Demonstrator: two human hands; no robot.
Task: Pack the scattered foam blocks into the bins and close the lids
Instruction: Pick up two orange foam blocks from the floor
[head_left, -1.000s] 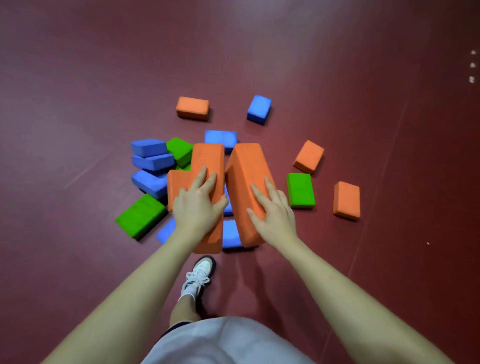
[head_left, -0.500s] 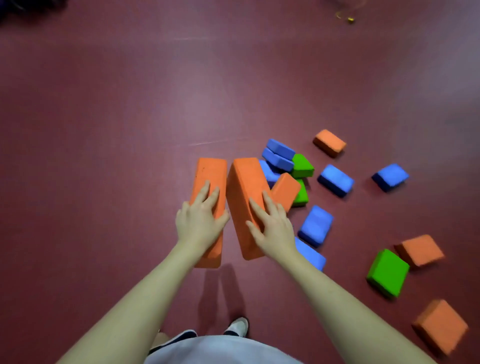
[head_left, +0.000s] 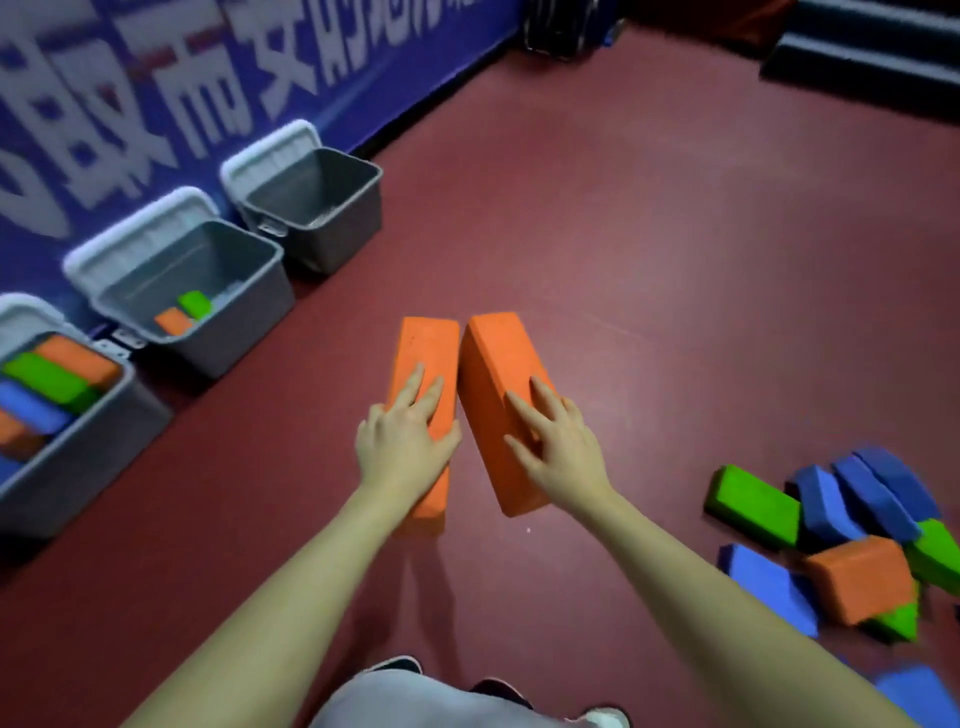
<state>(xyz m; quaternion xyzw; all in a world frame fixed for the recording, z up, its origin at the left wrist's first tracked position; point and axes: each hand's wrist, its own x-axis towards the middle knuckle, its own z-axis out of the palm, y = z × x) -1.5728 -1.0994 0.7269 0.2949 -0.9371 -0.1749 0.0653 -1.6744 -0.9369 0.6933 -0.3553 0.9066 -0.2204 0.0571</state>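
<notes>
Three open bins (head_left: 311, 208) stand ahead-left of the grips. Each grip clasps one long orange block: left hand (head_left: 402, 449) on the left block (head_left: 423, 345), right hand (head_left: 558, 452) on the right block (head_left: 493, 358). The carry is underway; next, probably lowering both into a bin.

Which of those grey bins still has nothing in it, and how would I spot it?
Find the blue banner with white lettering along the wall; three grey bins stand in a row at its foot, lids tipped back. The empty bin is the farthest one, at the right end of the row. Its neighbour, the middle bin, holds two small blocks, and the nearest bin is nearly full.
</notes>
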